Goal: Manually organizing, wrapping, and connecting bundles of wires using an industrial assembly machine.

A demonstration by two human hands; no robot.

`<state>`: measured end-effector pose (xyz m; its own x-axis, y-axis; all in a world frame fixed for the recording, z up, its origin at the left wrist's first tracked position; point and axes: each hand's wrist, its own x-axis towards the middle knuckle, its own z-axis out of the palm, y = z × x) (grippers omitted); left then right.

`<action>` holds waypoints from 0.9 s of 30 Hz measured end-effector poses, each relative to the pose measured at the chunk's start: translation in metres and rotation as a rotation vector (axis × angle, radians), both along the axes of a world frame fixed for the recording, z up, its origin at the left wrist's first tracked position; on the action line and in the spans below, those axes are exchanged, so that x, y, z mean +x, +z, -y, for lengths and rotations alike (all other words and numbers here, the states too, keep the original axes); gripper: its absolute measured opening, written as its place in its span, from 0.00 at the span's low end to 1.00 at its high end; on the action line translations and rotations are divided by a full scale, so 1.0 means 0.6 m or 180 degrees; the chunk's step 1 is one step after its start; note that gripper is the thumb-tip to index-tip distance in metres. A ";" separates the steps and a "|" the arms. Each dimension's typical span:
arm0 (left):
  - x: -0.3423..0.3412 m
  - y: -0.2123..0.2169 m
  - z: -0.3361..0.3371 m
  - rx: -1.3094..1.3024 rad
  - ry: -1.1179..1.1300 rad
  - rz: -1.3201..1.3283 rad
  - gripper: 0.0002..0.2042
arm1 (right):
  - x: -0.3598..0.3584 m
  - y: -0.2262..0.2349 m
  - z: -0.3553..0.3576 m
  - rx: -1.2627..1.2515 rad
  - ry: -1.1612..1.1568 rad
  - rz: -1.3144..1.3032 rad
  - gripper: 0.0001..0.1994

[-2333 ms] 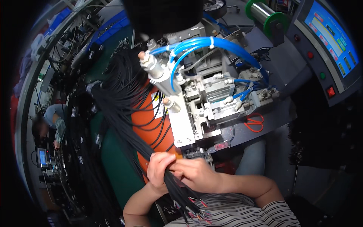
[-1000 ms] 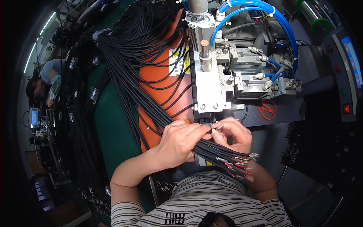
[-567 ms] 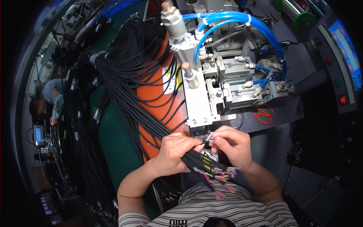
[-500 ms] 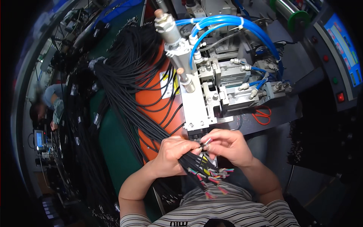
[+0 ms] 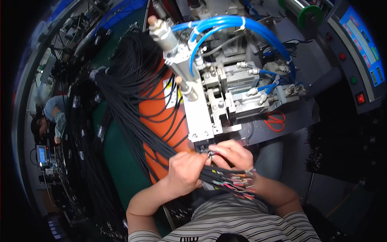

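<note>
Black cables (image 5: 137,125) — machine (image 5: 217,82) close beside

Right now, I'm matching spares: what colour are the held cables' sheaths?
The held cables are black, seen best in the head view.

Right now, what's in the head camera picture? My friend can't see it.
A person's left hand grips a bundle of black cables with colourful wire ends, the right hand close beside it, in front of a metal machine with blue hoses. A lit screen stands at the right.

Striped shirt (image 5: 242,218) — pale with dark lines, short sleeves (image 5: 299,226)
</note>
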<state>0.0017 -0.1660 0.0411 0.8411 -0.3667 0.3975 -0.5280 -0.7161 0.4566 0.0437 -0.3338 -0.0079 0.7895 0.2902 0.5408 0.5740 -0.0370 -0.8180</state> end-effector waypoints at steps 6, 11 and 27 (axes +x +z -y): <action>0.004 -0.008 -0.006 -0.0082 -0.0071 -0.0089 0.13 | -0.004 0.006 0.031 0.0180 0.0655 -0.1032 0.11; 0.006 -0.014 -0.005 -0.0200 -0.0112 -0.0184 0.15 | 0.021 0.008 0.041 0.1033 0.1570 -0.2606 0.09; 0.023 -0.006 -0.022 -0.0952 -0.0497 -0.0827 0.12 | 0.036 0.024 0.044 0.0548 0.1581 -0.2068 0.09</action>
